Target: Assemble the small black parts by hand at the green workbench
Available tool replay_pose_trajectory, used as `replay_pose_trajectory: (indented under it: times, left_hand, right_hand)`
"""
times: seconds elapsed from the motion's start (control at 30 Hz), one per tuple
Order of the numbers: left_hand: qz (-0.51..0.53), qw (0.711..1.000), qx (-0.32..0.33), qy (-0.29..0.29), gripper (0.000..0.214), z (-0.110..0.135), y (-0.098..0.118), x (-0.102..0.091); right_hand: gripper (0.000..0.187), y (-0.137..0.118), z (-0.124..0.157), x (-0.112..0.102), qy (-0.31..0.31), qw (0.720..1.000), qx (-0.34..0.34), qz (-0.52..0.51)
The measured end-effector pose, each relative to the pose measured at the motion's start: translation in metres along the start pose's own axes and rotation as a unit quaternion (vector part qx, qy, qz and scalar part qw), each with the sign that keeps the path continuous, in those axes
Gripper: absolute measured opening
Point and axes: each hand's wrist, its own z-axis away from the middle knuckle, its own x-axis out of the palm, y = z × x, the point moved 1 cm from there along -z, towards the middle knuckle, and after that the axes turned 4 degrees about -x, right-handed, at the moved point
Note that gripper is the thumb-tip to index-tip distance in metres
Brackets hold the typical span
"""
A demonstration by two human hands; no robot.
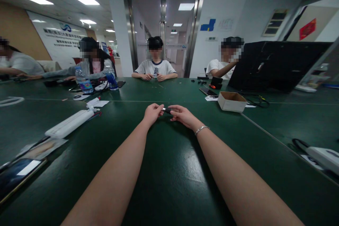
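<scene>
Both arms stretch forward over the dark green table [169,169]. Between my hands is a short, slim black object with a silvery end [166,110]; its exact kind is too small to tell. My left hand [153,114] pinches the silvery end between thumb and finger. The black end sits in the closed fingers of my right hand [184,116], just above the tabletop. A silver bracelet [202,129] circles the right wrist.
An open cardboard box [232,102] stands to the right, near a large black panel [275,65]. On the left lie a white power strip [70,123] and a phone [19,174]. Two water bottles [84,80] stand farther back. Several people sit around the table, one person [155,67] directly opposite.
</scene>
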Motion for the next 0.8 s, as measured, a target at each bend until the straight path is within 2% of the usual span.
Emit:
replay_pose_trajectory:
  times: [0.13,0.23,0.33,0.4,0.47,0.57,0.67,0.77,0.8]
  left_hand:
    - [-0.016,0.999,0.031,0.003,0.034,0.001,0.001,0.000]
    - [-0.050,0.997,0.064,-0.015,0.035,0.002,-0.002,0.002]
    - [-0.098,0.991,0.082,-0.050,0.038,0.003,-0.006,0.005]
    - [-0.121,0.987,0.091,-0.061,0.039,0.005,-0.007,0.006]
    - [-0.141,0.982,0.106,-0.062,0.039,0.008,-0.006,0.006]
    - [-0.163,0.978,0.123,-0.054,0.038,0.014,-0.002,0.006]
    - [-0.164,0.979,0.112,-0.056,0.036,0.023,0.002,0.010]
    - [-0.196,0.970,0.095,-0.104,0.034,0.037,0.006,0.015]
    - [-0.225,0.961,0.097,-0.125,0.034,0.044,0.009,0.015]
  right_hand:
    - [0.029,0.005,-0.006,0.002,-0.018,0.996,-0.014,0.087]
    - [0.027,0.006,-0.010,0.006,-0.011,0.975,-0.029,0.219]
    - [0.015,0.001,-0.010,0.011,0.029,0.914,-0.080,0.396]
    - [0.008,-0.002,-0.008,0.013,0.050,0.872,-0.120,0.473]
    - [0.004,-0.005,-0.004,0.016,0.048,0.851,-0.133,0.506]
    - [0.006,-0.008,0.003,0.021,0.036,0.857,-0.112,0.502]
    - [0.009,-0.014,0.012,0.024,0.038,0.856,-0.077,0.509]
    - [0.009,-0.023,0.024,0.016,0.048,0.834,-0.062,0.547]
    - [0.008,-0.026,0.031,0.010,0.053,0.837,-0.062,0.542]
